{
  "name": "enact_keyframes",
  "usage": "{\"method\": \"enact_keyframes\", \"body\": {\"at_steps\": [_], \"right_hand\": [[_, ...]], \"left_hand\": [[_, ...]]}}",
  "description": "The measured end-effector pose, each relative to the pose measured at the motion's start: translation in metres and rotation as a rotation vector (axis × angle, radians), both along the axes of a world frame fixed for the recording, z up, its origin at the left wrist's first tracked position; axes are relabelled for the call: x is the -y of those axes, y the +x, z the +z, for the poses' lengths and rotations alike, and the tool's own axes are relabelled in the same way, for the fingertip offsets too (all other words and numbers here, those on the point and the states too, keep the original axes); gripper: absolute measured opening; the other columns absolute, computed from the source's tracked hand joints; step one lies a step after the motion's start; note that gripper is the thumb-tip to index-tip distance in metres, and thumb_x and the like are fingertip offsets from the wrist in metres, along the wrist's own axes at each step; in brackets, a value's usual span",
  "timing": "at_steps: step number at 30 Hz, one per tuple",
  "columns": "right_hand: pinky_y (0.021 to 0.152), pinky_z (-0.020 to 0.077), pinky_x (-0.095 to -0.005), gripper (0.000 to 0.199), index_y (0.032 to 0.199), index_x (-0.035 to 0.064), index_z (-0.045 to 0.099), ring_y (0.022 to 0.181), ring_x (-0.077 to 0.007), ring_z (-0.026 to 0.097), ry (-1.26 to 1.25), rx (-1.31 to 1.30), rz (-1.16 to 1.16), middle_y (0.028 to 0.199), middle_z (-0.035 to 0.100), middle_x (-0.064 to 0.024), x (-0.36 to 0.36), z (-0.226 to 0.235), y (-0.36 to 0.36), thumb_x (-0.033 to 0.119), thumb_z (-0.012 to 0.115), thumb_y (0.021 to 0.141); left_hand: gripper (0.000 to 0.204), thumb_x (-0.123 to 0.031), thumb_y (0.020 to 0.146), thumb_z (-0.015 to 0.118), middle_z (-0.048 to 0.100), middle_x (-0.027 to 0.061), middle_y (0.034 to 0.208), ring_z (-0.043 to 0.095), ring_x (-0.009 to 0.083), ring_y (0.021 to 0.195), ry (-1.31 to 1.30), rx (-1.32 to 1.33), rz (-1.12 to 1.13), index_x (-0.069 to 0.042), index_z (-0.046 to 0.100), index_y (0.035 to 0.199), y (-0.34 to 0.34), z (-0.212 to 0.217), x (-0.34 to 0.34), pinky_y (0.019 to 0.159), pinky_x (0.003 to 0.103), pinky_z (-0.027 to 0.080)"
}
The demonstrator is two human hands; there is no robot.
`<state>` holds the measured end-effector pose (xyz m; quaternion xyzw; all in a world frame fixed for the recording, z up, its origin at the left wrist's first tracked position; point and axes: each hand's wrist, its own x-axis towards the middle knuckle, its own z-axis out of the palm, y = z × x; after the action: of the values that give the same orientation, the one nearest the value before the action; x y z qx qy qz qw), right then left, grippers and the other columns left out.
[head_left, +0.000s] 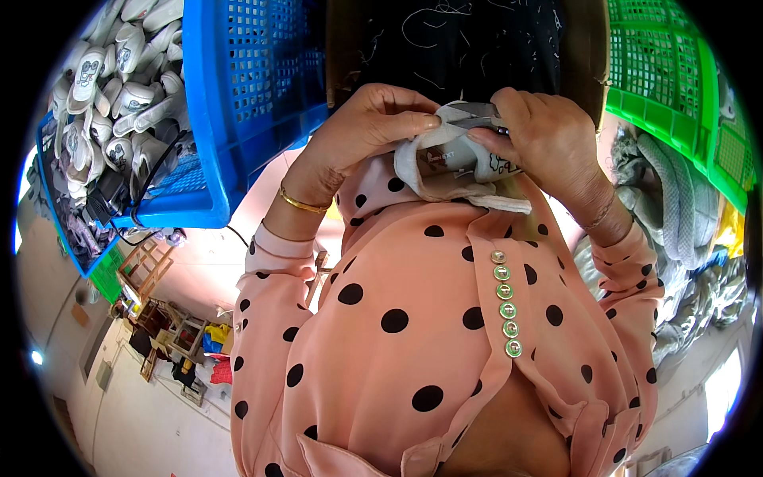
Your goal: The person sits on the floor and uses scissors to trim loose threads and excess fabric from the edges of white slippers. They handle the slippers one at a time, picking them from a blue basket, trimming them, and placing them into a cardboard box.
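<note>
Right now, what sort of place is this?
Probably a shoe workshop: many pale shoe pieces are heaped on the left, near a blue crate, and the left hand pinches another piece.

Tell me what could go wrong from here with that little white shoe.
The grey metal snips in the right hand point toward the left hand, so a slip might nick it. The blades also sit close to the rim of the small white fabric shoe, so a stray cut could damage the fabric.
</note>
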<state>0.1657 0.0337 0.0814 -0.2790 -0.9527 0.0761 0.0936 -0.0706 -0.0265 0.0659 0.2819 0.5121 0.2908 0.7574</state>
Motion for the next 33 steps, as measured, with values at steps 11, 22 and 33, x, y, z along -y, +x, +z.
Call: {"method": "enact_keyframes", "body": {"at_steps": [11, 22, 33], "right_hand": [[0.053, 0.0460, -0.0273, 0.037, 0.082, 0.0129, 0.052, 0.057, -0.0148, 0.057, 0.071, 0.067, -0.003, 0.063, 0.049, 0.0006, 0.004, 0.003, -0.001, 0.048, 0.065, 0.083], [0.048, 0.0455, -0.0334, 0.040, 0.084, 0.0074, 0.052, 0.053, -0.0248, 0.059, -0.432, -0.257, -0.204, 0.059, 0.054, -0.0081, 0.010, -0.014, -0.008, 0.046, 0.062, 0.089], [0.050, 0.0459, -0.0299, 0.039, 0.080, 0.0087, 0.053, 0.055, -0.0189, 0.059, -0.105, 0.024, 0.012, 0.057, 0.051, -0.0025, 0.001, 0.003, 0.002, 0.046, 0.063, 0.086]], "left_hand": [[0.029, -0.017, 0.084, 0.072, 0.071, 0.0085, 0.090, 0.066, 0.0119, 0.080, -0.040, 0.042, 0.046, 0.002, 0.070, 0.107, 0.000, -0.004, 0.002, 0.077, 0.023, 0.053], [0.028, -0.013, 0.086, 0.071, 0.070, 0.0087, 0.092, 0.066, 0.0114, 0.083, -0.046, 0.111, 0.042, 0.002, 0.068, 0.109, -0.002, -0.004, 0.002, 0.077, 0.023, 0.053], [0.030, -0.014, 0.085, 0.071, 0.071, 0.0097, 0.092, 0.067, 0.0122, 0.081, -0.082, 0.090, 0.063, 0.003, 0.068, 0.110, -0.002, -0.005, 0.003, 0.076, 0.023, 0.055]]}}
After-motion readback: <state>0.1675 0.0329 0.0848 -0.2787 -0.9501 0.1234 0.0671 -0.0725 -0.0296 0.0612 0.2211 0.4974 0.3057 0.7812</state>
